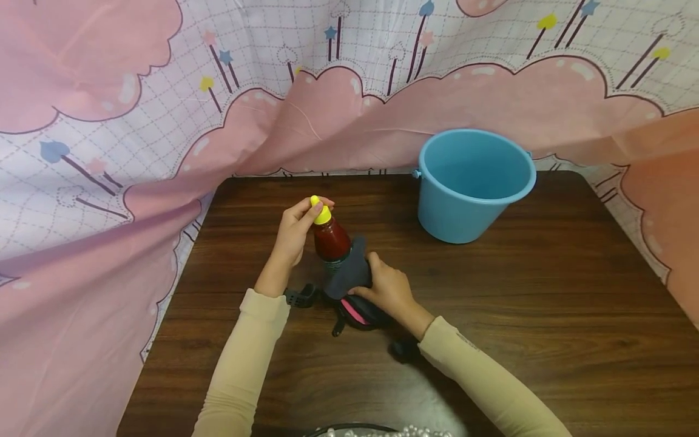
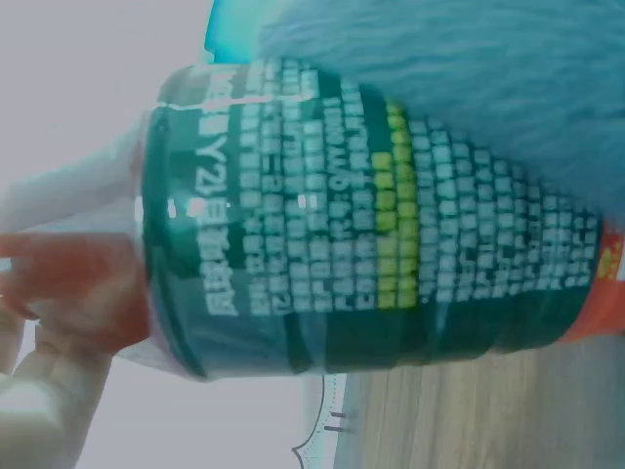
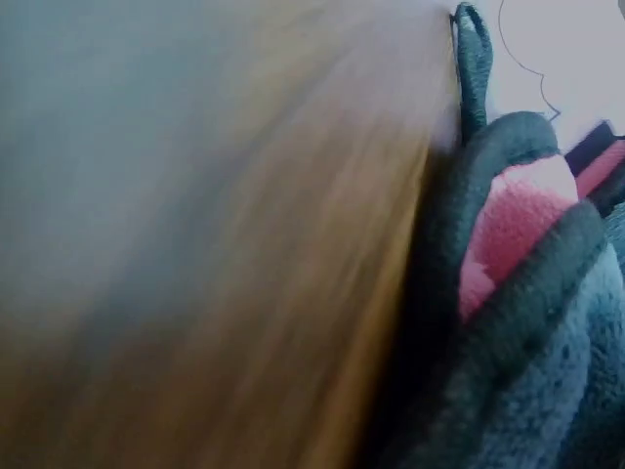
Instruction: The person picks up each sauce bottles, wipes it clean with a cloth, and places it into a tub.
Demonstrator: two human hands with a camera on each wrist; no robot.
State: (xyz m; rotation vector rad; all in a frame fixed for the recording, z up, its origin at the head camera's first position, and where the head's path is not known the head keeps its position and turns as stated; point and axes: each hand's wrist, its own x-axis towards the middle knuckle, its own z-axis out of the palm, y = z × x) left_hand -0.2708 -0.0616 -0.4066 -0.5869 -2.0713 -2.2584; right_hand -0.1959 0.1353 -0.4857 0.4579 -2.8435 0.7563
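Note:
A bottle of red sauce with a yellow cap stands on the table in the head view. My left hand pinches the cap between thumb and fingers. Against the bottle's lower right side, my right hand grips a dark grey cloth with a pink inner side. The left wrist view has the bottle's green label up close, partly covered by the fuzzy cloth. In the right wrist view the folded cloth bares its pink side; the right fingers are hidden there.
A light blue bucket stands at the back right of the dark wooden table. Patterned pink and white fabric hangs behind the table and along its sides. White beads show at the bottom edge of the head view.

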